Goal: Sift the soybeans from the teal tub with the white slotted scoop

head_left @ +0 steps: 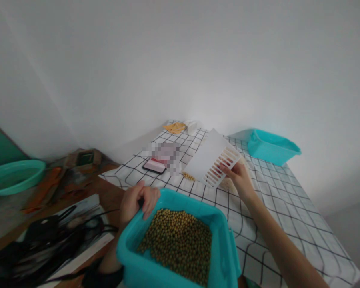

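A turquoise plastic tub (225, 256) full of small yellow-green beans (180, 244) stands at the near edge of a table with a white checked cloth (288, 208). My left hand (138, 202) grips the tub's far left rim, fingers curled over it. My right hand (238, 178) holds a white slotted plastic tray (211, 158) by its near corner, tilted above the cloth. A few loose beans (188, 176) lie under the tray's lower edge.
A second turquoise tub (271, 147) stands at the table's far right. A phone (154, 165), a yellow cloth (175, 127) and a white cup (192, 127) lie further back. Left of the table are a teal basin (13, 176) and black cables (48, 240).
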Tool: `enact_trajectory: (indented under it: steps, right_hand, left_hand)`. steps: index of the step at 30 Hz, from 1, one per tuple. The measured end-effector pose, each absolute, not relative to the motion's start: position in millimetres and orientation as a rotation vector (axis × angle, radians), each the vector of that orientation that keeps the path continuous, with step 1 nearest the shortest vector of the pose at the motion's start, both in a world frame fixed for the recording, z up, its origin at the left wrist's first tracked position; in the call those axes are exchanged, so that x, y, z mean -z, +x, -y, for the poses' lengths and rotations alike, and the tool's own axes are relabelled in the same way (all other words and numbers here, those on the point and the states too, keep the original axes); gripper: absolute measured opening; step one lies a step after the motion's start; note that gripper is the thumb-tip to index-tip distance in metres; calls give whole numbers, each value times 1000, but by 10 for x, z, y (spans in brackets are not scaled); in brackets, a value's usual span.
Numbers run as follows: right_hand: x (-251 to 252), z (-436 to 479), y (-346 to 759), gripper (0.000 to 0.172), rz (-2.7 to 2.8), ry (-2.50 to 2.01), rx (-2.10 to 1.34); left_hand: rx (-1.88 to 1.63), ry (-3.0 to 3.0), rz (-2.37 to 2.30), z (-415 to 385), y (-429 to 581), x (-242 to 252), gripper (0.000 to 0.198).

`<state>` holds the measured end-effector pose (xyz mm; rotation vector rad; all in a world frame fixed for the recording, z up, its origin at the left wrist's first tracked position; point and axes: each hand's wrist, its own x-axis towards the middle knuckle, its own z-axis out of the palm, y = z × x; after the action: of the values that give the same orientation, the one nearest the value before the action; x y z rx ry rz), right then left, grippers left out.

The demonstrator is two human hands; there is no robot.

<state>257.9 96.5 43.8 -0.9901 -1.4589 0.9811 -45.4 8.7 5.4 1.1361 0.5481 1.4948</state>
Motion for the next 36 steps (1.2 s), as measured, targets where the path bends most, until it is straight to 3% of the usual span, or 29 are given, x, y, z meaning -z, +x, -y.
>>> enact_trajectory:
  steps: [18, 26, 36]
  right_hand:
    - [-503, -872, 2505, 27, 1544, -906, -1039]
    - [-515, -860, 2496, 34, 1536, -916, -1114]
    - [-479, -865, 2493, 31, 1503, -916, -1052]
  left_hand:
    - [-1494, 1181, -514, -128, -471, -25, 67]
    - [-1515, 1194, -547, -121, -457, -25, 69]
    - [-1499, 1193, -555, -110, -463, -42, 67]
